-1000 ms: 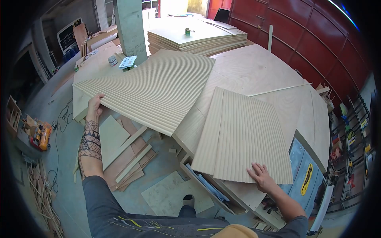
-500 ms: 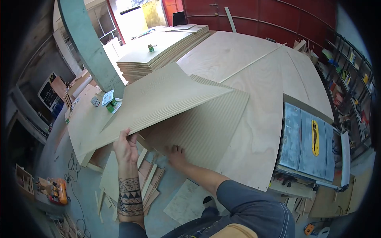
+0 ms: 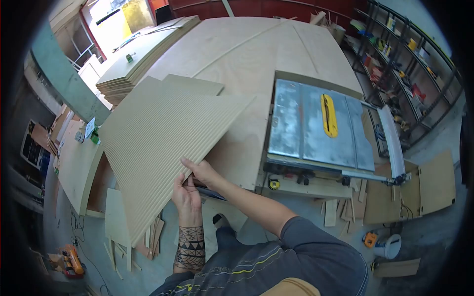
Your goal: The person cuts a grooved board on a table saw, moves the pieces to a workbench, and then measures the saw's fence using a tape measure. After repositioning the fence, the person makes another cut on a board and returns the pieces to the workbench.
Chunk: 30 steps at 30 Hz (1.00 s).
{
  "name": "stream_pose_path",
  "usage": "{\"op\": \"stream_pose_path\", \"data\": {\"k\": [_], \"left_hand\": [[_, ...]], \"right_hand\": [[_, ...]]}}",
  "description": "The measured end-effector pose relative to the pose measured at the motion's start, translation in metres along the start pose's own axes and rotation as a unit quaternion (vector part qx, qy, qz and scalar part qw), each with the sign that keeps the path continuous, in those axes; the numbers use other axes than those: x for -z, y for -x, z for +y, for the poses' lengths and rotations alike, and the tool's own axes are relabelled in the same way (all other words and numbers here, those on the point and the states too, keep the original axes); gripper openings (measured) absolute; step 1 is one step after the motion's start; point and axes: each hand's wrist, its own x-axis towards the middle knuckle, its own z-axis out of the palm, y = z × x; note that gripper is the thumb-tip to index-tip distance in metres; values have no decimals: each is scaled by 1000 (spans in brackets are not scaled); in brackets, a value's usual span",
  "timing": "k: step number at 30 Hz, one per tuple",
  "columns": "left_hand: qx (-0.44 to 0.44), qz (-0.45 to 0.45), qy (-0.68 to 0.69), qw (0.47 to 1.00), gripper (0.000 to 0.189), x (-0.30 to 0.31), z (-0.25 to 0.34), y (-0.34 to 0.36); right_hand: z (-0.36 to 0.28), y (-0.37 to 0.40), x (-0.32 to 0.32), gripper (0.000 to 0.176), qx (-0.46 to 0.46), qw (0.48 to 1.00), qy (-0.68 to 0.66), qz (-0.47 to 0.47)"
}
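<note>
You have both hands on one ribbed panel (image 3: 163,138). It lies across the near left part of the bench (image 3: 247,54), and its near corner juts out past the bench's near edge, over the floor. Your left hand (image 3: 186,195) is closed on that corner from below, fingers curled up against the underside. Your right hand (image 3: 201,170) clamps the same corner just beside it, fingers laid over the ribbed face. How far the thumbs wrap is hidden by the panel.

A second panel (image 3: 195,85) shows only as a corner past the first one's far edge; the rest is covered. One stack of sheets (image 3: 131,66) sits at the far left corner, with one small green thing (image 3: 129,57) on top, too small to identify.

One table saw (image 3: 316,128) is set into the near right edge, with one yellow insert (image 3: 328,116) in its top. One tape measure (image 3: 273,184) lies below its front. One card (image 3: 91,127) sits on the left side bench; its print is too small to read.
</note>
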Motion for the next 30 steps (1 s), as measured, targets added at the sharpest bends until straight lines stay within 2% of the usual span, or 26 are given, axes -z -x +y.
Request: {"op": "stream_pose_path", "data": {"k": [2,3,4,6,7,8,9,11,12,13,14,15,17,19,21,22,23,25,26,28,29,30], "left_hand": [[10,-10,-23,1000,31,35,-41,7],[7,-20,-31,999,31,53,-56,18],[-9,29,-68,997,31,54,-69,29],[-5,43,-51,998,31,70,-90,27],[-5,60,-23,998,30,79,-99,24],[12,60,-32,998,31,80,-105,23],[5,63,-38,997,31,88,-120,22],[69,136,9,988,34,94,-151,18],[82,176,11,981,37,86,-165,25],[97,213,14,972,40,77,-184,31],[159,177,4,971,41,84,-198,30],[222,143,-11,965,43,97,-207,29],[331,6,-208,920,44,41,-196,95],[337,-186,-362,849,42,2,-158,133],[172,-236,-569,769,38,-8,-104,132],[97,-223,-603,760,36,1,-76,116],[-2,-170,-644,745,36,9,-49,104],[-158,-68,-716,676,49,94,25,32],[-189,13,-750,633,57,138,56,3],[-147,143,-798,566,66,173,72,-4],[-145,137,-797,570,66,184,70,-7],[-61,114,-721,681,75,192,62,-7]], "right_hand": [[14,56,31,67,-58,986,-158,-14],[9,105,47,65,-81,986,-130,65],[42,134,77,55,-101,985,-81,115],[91,203,139,37,-50,982,-20,183],[115,230,171,22,-45,955,-38,291],[148,246,204,21,-65,911,-51,403],[161,263,236,26,-131,878,-81,454],[173,271,277,37,-254,819,-228,462],[190,267,293,37,-249,820,-238,457],[211,258,312,41,-201,800,-331,458],[226,244,324,46,-151,771,-421,454],[234,227,327,46,-144,768,-432,451],[248,203,340,49,-63,743,-474,468],[245,179,347,50,-31,712,-511,481],[256,162,360,44,17,647,-608,460],[259,160,365,44,26,635,-611,472],[264,160,366,38,38,629,-617,471],[263,160,366,32,56,622,-622,472],[255,161,365,26,46,609,-632,477],[242,161,365,21,48,580,-657,478],[244,160,364,21,55,580,-655,481],[250,157,366,26,43,586,-655,475]]}}
